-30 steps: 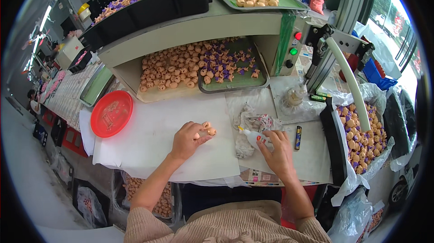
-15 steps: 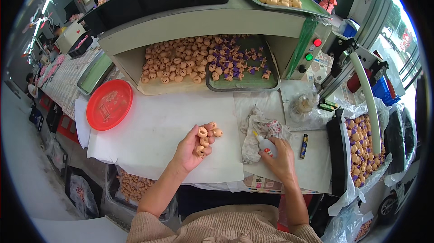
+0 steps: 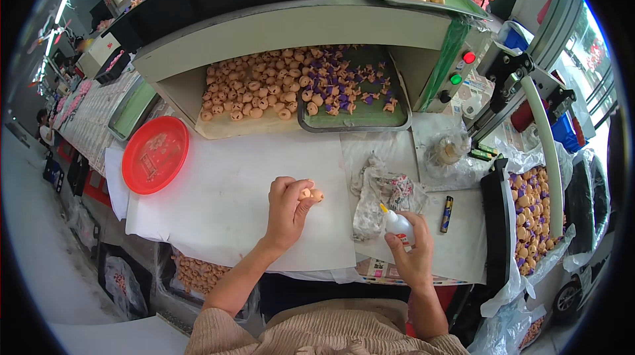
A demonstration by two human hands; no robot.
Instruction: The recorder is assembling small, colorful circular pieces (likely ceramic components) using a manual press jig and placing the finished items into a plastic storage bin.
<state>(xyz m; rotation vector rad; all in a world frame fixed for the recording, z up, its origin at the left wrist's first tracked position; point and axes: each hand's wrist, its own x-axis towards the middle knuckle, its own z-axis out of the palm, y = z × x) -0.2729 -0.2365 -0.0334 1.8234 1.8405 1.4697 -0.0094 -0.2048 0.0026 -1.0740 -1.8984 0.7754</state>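
Observation:
My left hand point(image 3: 288, 213) is closed round a few small hollow flesh-coloured doll heads point(image 3: 311, 194), its back turned up above the white paper point(image 3: 225, 190). Only the heads at the fingertips show; the fingers hide any others in the palm. In my right hand point(image 3: 415, 252) is a white squeeze bottle point(image 3: 399, 225) with a yellow nozzle, held tilted, the tip pointing up and to the left. A crumpled stained cloth point(image 3: 372, 206) lies just left of the bottle.
Many doll heads point(image 3: 248, 90) are heaped under the shelf, beside a dark-rimmed tray point(image 3: 357, 126) of purple-and-flesh figures. A red plastic dish point(image 3: 155, 155) lies at left. At right are a dark marker-like stick point(image 3: 447, 215) and a black bin point(image 3: 497, 223) of pieces.
My left hand has turned over from palm up to back up, hiding most of its doll heads. My right hand has lifted the bottle off the cloth.

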